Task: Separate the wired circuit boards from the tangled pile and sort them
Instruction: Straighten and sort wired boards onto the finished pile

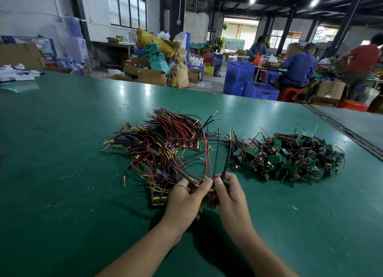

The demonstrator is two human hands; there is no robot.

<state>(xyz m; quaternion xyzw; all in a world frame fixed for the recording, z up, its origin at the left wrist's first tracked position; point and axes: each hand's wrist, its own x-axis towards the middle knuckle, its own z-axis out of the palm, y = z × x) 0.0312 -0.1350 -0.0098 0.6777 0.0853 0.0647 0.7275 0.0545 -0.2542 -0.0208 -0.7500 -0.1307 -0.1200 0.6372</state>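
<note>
— Where is the piece in hand?

— Nearest of all, low over the green bench point(83, 193). The left hand point(184, 200) and the right hand point(231, 200) meet fingertip to fingertip. Both are curled and pinch one small wired circuit board point(211, 190), mostly hidden between them.

— And its long axis?

— Its leads run away from the person. A thin red wire point(209, 162) loops upward, and a thick black lead point(227, 162) slants right toward the tangled pile of green boards point(290, 158), beyond the right hand.

— So which way should it go?

— Left, I judge: the fanned heap of red-and-black wired boards point(165, 150) lies beyond the left hand, the nearer one to it. Whether the black lead is caught in the tangle, I cannot tell.
</note>
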